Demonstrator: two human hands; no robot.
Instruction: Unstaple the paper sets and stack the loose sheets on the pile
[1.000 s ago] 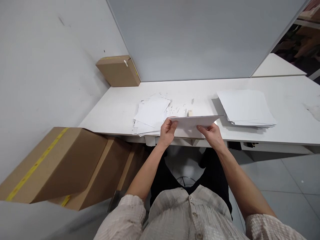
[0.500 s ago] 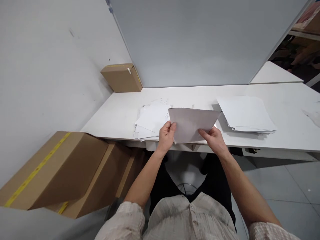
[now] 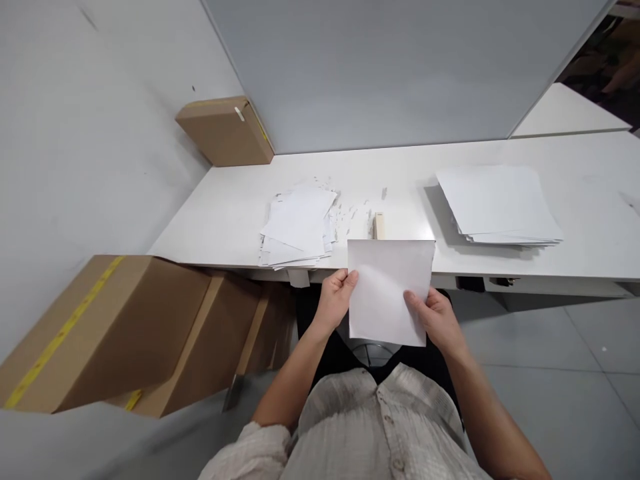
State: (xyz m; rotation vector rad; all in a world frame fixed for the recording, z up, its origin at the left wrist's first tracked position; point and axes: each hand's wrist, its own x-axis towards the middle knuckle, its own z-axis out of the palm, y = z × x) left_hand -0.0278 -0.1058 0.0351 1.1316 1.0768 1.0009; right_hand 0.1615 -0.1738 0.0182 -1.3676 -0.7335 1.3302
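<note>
Between my two hands is a white sheet of paper (image 3: 385, 293), tilted up toward me over the table's front edge. My left hand (image 3: 338, 297) pinches its left side, thumb on the near face. The right hand (image 3: 436, 317) grips the right side with its thumb across the face and fingers behind. Just beyond the sheet's top edge, a small cream-coloured block (image 3: 379, 225) lies on the table, partly covered by the paper. To the left is an uneven pile of papers (image 3: 300, 220); a neater stack of white paper (image 3: 497, 203) lies to the right.
A white table (image 3: 225, 220) runs along a grey panel (image 3: 390, 73). One cardboard box (image 3: 230, 133) stands in the back left corner. Several larger cardboard boxes (image 3: 135, 333) are beside the table at the lower left. Dark scraps or marks are scattered near the left pile.
The sheet has come down and closer to me, and its face now shows more fully. Both hands keep hold of it. The small block has come into view, and the camera view has shifted.
</note>
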